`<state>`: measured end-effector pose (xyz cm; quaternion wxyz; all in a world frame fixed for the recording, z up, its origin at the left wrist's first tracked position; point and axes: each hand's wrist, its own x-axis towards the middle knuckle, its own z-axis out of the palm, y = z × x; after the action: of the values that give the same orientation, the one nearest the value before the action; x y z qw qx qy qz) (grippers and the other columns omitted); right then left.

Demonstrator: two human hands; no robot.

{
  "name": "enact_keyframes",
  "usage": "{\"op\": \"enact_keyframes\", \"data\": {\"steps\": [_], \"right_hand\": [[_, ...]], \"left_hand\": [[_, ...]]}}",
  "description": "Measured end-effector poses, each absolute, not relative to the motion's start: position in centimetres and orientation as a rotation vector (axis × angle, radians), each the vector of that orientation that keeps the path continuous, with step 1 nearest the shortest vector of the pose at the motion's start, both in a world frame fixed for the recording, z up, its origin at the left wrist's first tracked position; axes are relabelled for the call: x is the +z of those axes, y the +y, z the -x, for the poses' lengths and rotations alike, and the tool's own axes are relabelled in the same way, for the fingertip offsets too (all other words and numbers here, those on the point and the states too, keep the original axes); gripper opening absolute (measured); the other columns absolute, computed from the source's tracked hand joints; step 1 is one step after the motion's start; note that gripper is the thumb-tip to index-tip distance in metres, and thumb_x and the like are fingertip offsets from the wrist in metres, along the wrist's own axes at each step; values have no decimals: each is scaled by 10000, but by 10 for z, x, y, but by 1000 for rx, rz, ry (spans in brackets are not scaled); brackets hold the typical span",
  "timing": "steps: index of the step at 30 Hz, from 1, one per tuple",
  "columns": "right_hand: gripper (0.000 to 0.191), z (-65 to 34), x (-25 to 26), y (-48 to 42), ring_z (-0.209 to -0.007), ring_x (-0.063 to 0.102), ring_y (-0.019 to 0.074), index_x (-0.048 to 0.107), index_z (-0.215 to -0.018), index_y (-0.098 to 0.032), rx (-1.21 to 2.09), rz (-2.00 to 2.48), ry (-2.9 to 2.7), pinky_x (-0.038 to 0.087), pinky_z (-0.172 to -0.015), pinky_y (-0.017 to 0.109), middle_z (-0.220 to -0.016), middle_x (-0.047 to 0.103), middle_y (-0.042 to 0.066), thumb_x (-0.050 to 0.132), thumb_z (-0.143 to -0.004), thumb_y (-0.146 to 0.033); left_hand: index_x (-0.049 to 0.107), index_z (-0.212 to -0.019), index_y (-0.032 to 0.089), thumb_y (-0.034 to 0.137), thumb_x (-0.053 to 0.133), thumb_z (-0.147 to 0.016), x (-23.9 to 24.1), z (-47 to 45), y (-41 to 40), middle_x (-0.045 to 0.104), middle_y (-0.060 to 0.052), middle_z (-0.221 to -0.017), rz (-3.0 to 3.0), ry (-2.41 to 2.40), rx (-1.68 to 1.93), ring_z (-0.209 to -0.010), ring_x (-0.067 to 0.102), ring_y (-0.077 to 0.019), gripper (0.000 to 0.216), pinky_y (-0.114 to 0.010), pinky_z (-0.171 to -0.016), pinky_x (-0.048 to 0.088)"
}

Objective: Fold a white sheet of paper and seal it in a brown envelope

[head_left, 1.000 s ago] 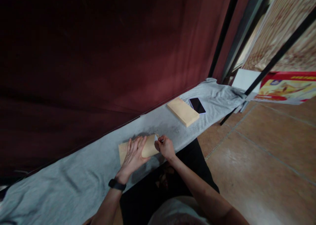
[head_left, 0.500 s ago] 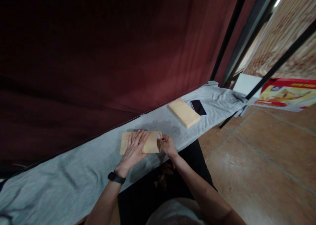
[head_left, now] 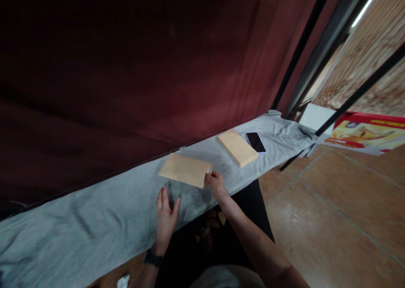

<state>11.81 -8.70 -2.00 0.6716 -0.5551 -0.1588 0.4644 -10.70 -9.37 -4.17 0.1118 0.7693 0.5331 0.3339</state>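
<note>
A tan paper envelope (head_left: 186, 169) is held at its right end by my right hand (head_left: 215, 183), whose fingers pinch the edge. Something white shows at that end of the envelope; what it is I cannot make out. My left hand (head_left: 166, 214) is off the envelope, just below it over the grey cloth (head_left: 126, 203), with thumb and fingers apart and nothing in it. To the right lies a stack of similar tan envelopes (head_left: 238, 148), and beside it a dark-screened phone (head_left: 256, 142).
A dark red curtain (head_left: 177, 68) hangs along the far edge of the narrow cloth-covered surface. Black poles (head_left: 302, 47) stand at the right. Beyond them are a red and yellow printed box (head_left: 370, 132) and the tiled floor (head_left: 316, 212).
My left hand has lifted off the envelope and moved down toward me. The envelope has turned, its left end swinging up toward the curtain, with my right hand still gripping its right end.
</note>
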Motion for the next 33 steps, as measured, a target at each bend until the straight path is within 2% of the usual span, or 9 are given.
{"op": "enact_keyframes", "data": {"steps": [6, 14, 24, 33], "right_hand": [[155, -116, -18, -89, -565, 597, 160, 591, -673, -214, 1033, 1233, -319, 460, -550, 255, -583, 636, -6, 641, -629, -354], [209, -121, -13, -107, -577, 611, 164, 599, -701, -208, 969, 1219, -271, 469, -551, 259, -609, 653, -5, 660, -622, -391], [219, -127, -1, -129, -494, 548, 135, 591, -678, -203, 894, 1185, -207, 429, -500, 247, -552, 617, -29, 655, -580, -388], [175, -138, 1, -156, -446, 461, 92, 582, -649, -203, 833, 1174, -164, 388, -472, 218, -525, 585, -44, 646, -585, -352]], "left_hand": [[341, -1542, 150, 469, 403, -998, -46, 106, -105, 542, -182, -1449, -2564, 1653, 803, -1345, 498, -328, 634, -502, -1137, 370], [359, -1532, 106, 433, 336, -1007, -40, 97, -105, 507, -213, -1477, -2608, 1678, 673, -1327, 504, -349, 619, -528, -1096, 381], [434, -1473, 60, 402, 300, -1003, -40, 98, -104, 551, -230, -1422, -2699, 1681, 648, -1244, 562, -342, 596, -516, -1061, 406], [497, -1424, 93, 410, 294, -1007, -35, 96, -105, 517, -209, -1452, -2735, 1636, 585, -1325, 493, -340, 562, -510, -1097, 369]]}}
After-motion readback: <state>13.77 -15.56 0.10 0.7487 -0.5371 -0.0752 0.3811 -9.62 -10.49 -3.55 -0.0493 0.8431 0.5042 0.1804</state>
